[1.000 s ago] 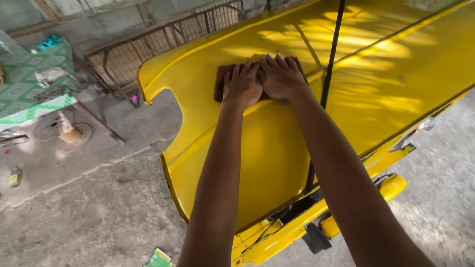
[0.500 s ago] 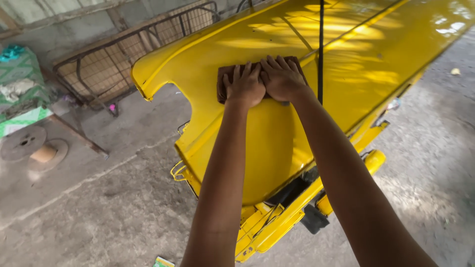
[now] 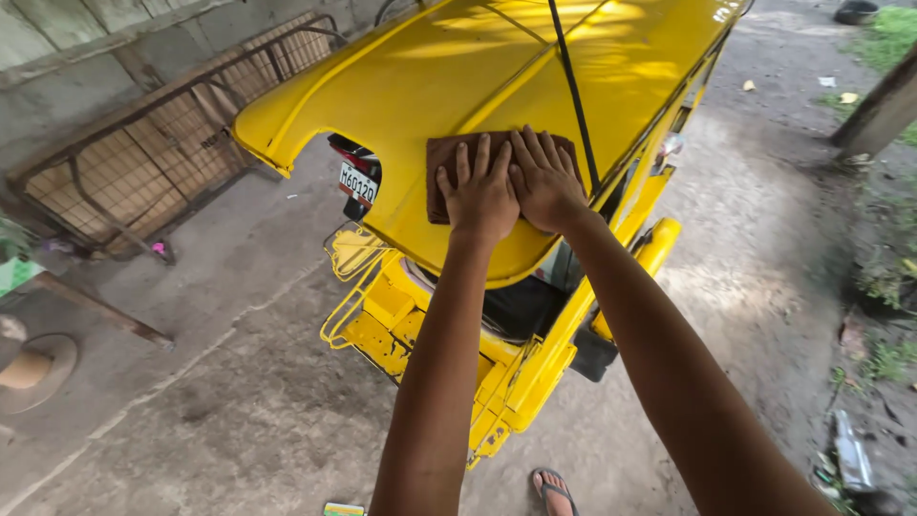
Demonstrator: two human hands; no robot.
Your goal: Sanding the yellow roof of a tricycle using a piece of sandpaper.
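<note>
On the yellow roof [image 3: 458,86] lies a brown cloth [image 3: 449,158], near its rear edge. Both hands rest flat on it, fingers spread, gripping nothing: the left hand [image 3: 480,196] beside the right hand [image 3: 544,182], touching. A black rod [image 3: 571,86] rises just beside the right hand.

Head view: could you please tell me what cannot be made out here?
- Brown cloth: its middle and right part lie under the left hand and right hand.
- Yellow vehicle roof: its far end is cut off by the top edge.
- Sandalled foot: cut off by the bottom edge.
</note>
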